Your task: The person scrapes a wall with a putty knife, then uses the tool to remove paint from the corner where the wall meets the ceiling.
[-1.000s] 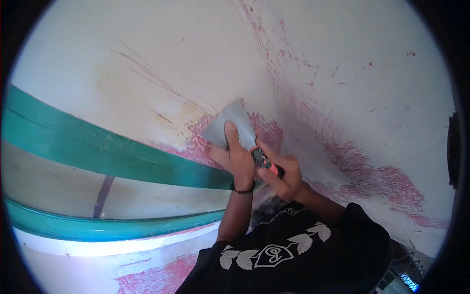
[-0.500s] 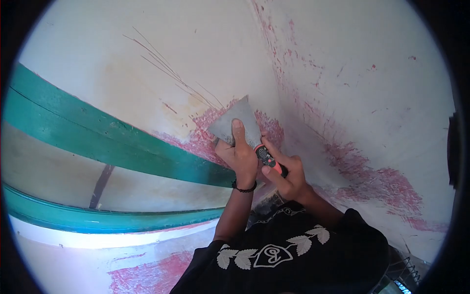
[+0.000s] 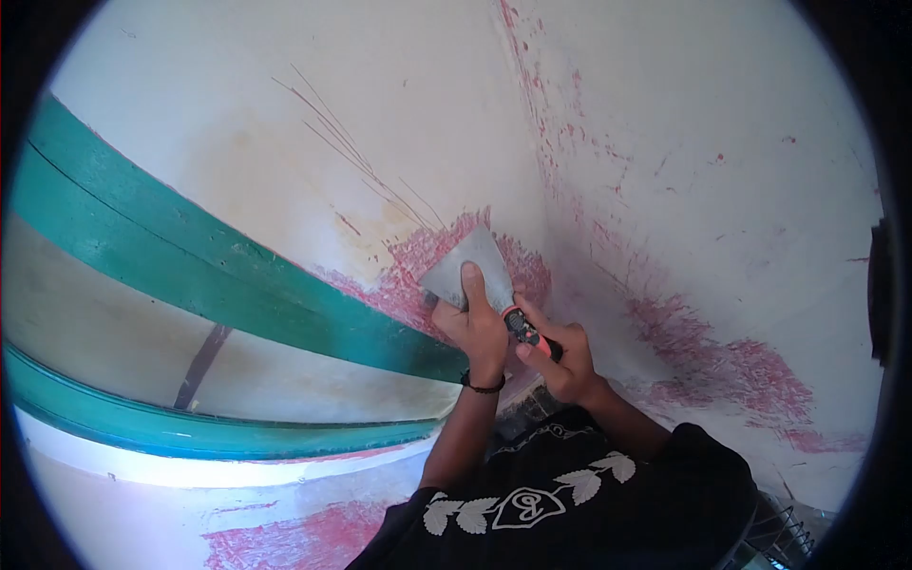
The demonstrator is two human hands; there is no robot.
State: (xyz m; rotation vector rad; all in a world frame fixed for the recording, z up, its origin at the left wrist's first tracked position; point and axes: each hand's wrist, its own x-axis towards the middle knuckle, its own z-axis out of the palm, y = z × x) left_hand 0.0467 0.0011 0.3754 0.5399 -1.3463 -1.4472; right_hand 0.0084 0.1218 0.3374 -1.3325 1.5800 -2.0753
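Note:
A scraper [image 3: 485,255] with a wide grey metal blade lies against the wall, over a rough red patch [image 3: 418,266] where the pale coat is gone. Around its red and black handle [image 3: 532,332] my right hand [image 3: 570,366] is closed. My left hand [image 3: 478,328] grips the blade, its thumb flat on the near face and its other fingers mostly hidden behind. A dark beaded bracelet [image 3: 483,383] circles my left wrist.
A green painted frame [image 3: 237,275] runs along the left, with a second green strip [image 3: 218,437] below it. Another wall [image 3: 703,218] meets at the corner on the right, with red scraped patches [image 3: 722,356]. Thin scratches [image 3: 351,147] mark the wall above the scraper.
The scraper and both hands have moved down along the wall, baring more red above the blade. The view has shifted slightly. Both hands keep their grip.

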